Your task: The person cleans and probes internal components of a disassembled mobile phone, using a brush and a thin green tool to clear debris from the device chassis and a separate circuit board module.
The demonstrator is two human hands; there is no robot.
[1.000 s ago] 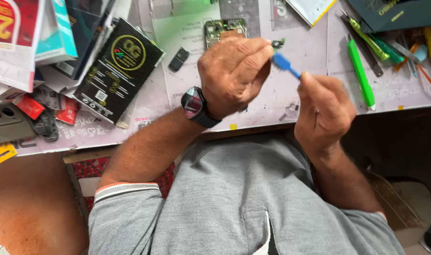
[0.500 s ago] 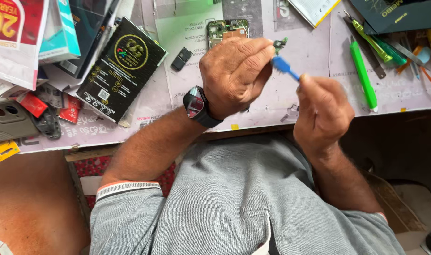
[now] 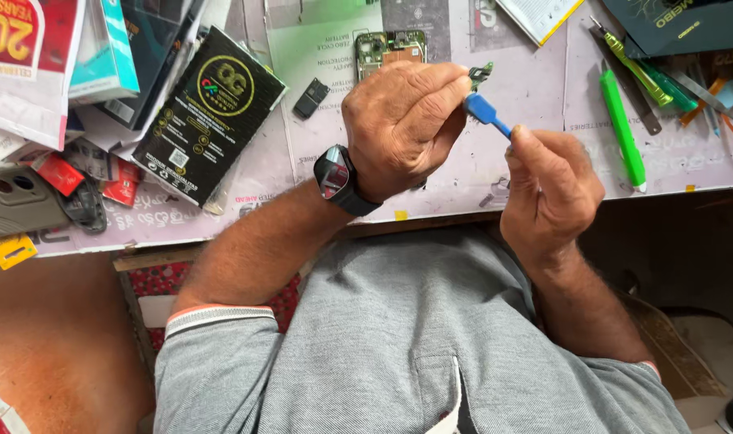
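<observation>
- My left hand sits at upper centre of the frame, fingers curled in tight, pinching a small dark green part at the fingertips.
- The green part pokes out just above and right of that hand, right at the tip of the blue tool; whether the two touch I cannot tell.
- My right hand is right of centre, a little lower, closed around the blue tool, thumb and forefinger pinching its lower end, so the flat blue end slants up-left toward my left fingers.
- A black watch is on my left wrist, facing up.
- Behind my left hand, at the top of the frame, an opened phone with a green board lies on the work mat, partly hidden by my knuckles.
- A small black block lies on the mat left of the phone, well clear of my hands.
- A black box with a yellow ring lies further left.
- At upper right lie a green screwdriver and other tools, apart from my right hand.
- A grey phone case lies at the left edge.
</observation>
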